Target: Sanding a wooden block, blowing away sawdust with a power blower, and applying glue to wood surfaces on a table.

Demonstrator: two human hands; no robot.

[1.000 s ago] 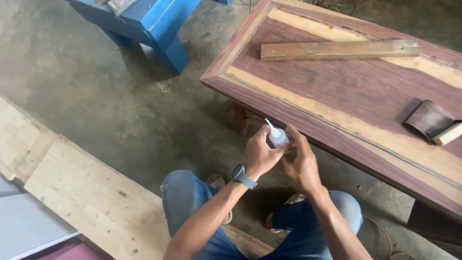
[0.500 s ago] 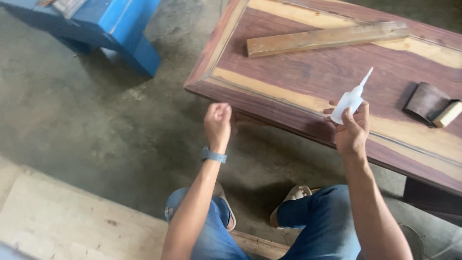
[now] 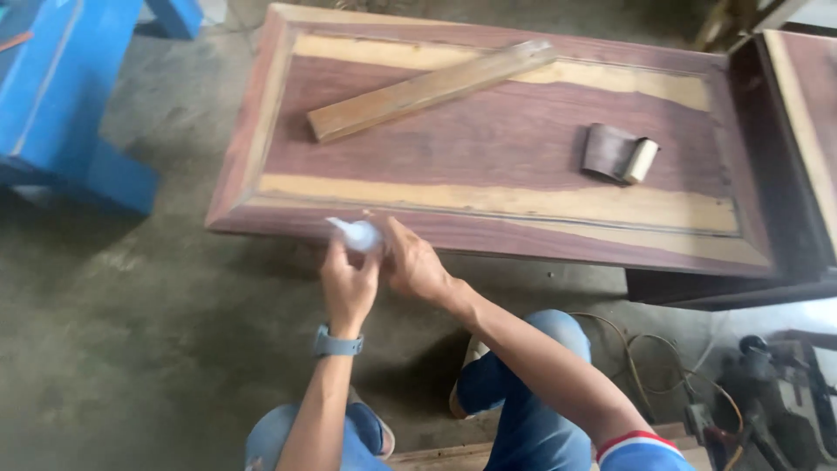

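Observation:
A small white squeeze bottle with a pointed nozzle sits between my two hands, just in front of the near edge of a low reddish-brown wooden table. My left hand, with a grey watch on the wrist, closes its fingers on the bottle from below. My right hand grips it from the right side. The nozzle points to the left. I am seated, with my knees in blue jeans below the hands.
On the table lie a long pale wooden plank and a roll of brown sandpaper. A blue bench stands at the left. A second wooden panel is at the right. A power tool with a cable lies on the concrete floor.
My right hand has brought the bottle down from over the table to its front edge. My left hand has come across from the left and closed on the bottle too.

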